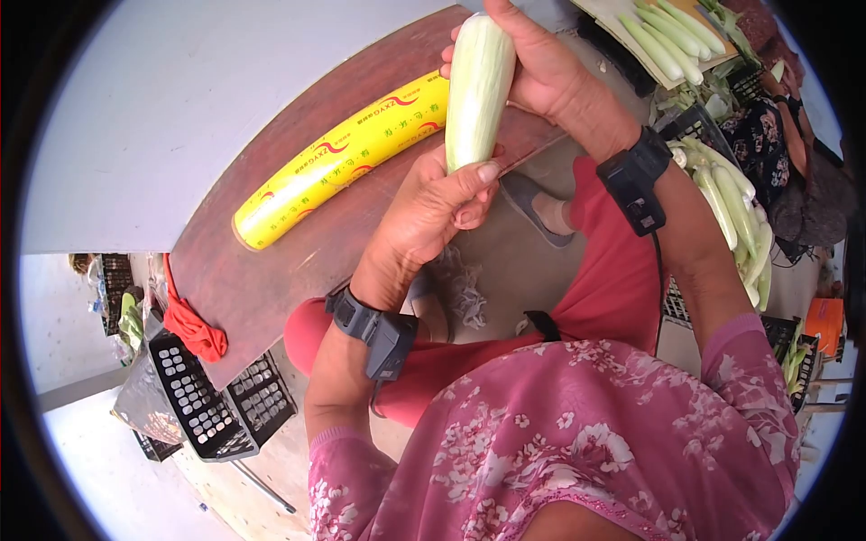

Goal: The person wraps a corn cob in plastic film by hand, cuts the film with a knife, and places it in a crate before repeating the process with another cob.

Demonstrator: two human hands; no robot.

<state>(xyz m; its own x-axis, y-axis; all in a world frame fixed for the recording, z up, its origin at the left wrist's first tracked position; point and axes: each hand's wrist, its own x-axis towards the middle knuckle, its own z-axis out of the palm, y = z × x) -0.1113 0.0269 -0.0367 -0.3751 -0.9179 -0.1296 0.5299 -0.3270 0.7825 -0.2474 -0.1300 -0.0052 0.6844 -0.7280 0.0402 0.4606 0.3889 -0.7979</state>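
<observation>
A pale green ear of corn in its husk [480,90], streaked lengthwise, is held between both hands over the near edge of the table. My left hand [435,200] closes round its lower end, thumb lying across the front. Higher up, my right hand [546,72] grips its right side, the fingers passing behind and showing at the left edge. Just left of the corn, a long yellow roll of cling film [338,158] with red and green print lies on the table.
The dark red wooden table [216,225] curves along a pale wall. Black crates [194,397] and a red cloth [194,316] are at lower left. More pale green ears [672,41] lie on a board at upper right, others [735,212] in a crate below. Another person [767,135] sits at right.
</observation>
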